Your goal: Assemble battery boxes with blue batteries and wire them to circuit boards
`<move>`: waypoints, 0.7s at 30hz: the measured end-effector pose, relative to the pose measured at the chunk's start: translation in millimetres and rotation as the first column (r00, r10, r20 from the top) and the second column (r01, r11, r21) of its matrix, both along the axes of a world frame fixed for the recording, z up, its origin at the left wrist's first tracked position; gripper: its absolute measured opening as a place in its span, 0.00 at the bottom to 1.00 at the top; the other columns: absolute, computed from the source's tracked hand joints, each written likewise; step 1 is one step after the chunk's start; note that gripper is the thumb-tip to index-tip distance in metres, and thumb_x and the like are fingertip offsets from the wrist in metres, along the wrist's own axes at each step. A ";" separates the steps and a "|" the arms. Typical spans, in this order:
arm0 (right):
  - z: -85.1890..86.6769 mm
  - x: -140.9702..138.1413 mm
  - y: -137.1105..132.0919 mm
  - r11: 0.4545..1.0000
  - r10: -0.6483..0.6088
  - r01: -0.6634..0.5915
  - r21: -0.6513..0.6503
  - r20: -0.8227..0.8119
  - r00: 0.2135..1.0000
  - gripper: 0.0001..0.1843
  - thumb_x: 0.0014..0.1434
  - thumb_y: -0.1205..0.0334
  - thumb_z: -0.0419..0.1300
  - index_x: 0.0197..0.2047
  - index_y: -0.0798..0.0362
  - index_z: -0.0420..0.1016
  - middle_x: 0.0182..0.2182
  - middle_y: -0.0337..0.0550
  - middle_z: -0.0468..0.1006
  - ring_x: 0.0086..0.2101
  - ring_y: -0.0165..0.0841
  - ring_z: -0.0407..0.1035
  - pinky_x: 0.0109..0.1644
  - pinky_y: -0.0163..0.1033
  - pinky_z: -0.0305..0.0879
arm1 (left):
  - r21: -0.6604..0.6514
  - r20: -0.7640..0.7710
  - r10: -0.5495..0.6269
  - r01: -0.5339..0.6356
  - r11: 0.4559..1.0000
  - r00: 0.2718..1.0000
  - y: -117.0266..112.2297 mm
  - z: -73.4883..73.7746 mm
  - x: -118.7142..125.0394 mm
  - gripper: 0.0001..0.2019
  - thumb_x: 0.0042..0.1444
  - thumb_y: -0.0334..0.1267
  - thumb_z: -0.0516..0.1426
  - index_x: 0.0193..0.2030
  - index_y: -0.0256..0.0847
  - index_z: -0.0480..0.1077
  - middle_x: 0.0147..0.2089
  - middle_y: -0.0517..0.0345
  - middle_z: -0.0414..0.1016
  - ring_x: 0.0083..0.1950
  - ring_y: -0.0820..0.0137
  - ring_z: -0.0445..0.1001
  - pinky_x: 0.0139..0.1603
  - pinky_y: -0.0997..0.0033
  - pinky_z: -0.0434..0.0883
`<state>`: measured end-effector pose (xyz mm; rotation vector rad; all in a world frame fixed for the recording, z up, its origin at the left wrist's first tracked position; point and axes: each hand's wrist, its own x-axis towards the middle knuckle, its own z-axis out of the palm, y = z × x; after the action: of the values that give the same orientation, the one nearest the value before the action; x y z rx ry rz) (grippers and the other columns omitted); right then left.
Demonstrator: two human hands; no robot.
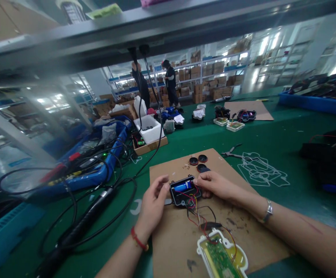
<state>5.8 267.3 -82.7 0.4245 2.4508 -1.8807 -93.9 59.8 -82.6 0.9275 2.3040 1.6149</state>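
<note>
A small black plastic case with a blue cylindrical battery inside lies on a brown cardboard sheet. My left hand grips the case's left side, and my right hand presses its fingertips against the right side. Red, black and yellow wires run from the case to a green circuit board in a white frame near the sheet's front edge. Several round black caps lie beyond the case. The case's underside is hidden.
A black soldering iron and its cord lie left of the sheet, by a blue bin of cables. Pliers and a bent wire outline lie to the right. A dark shelf bar crosses overhead. Two co-workers stand far back near carton-filled shelves.
</note>
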 end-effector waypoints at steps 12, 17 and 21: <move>3.4 -10.0 -4.7 0.996 -0.072 0.077 -0.043 0.110 0.991 0.24 0.58 0.42 0.52 0.21 0.53 0.62 0.13 0.38 0.67 0.15 0.26 0.63 0.20 0.31 0.59 | -0.045 -0.045 0.034 -0.036 0.998 0.998 12.3 -1.2 4.2 0.14 0.58 0.46 0.52 0.30 0.39 0.69 0.27 0.62 0.70 0.30 0.71 0.69 0.31 0.77 0.65; 4.3 -11.0 -5.4 0.995 -0.097 0.097 -0.005 0.068 0.993 0.24 0.60 0.42 0.50 0.23 0.53 0.62 0.15 0.38 0.67 0.17 0.27 0.62 0.22 0.33 0.61 | -0.057 -0.141 0.059 -0.067 0.996 0.988 11.9 -1.3 9.0 0.13 0.60 0.46 0.51 0.36 0.40 0.71 0.33 0.59 0.74 0.36 0.68 0.72 0.37 0.73 0.67; 14.5 23.9 -9.4 0.966 -0.230 0.233 0.112 -0.036 0.972 0.23 0.61 0.42 0.49 0.30 0.54 0.66 0.26 0.44 0.72 0.27 0.31 0.67 0.30 0.36 0.62 | -0.015 -0.191 0.075 -0.079 0.997 0.979 0.2 -0.5 11.6 0.17 0.62 0.47 0.47 0.50 0.41 0.67 0.51 0.51 0.72 0.53 0.61 0.69 0.54 0.61 0.64</move>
<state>29.8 257.9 -68.1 0.7284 2.6363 -1.8340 -82.2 60.1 -83.0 1.0415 2.5082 1.5889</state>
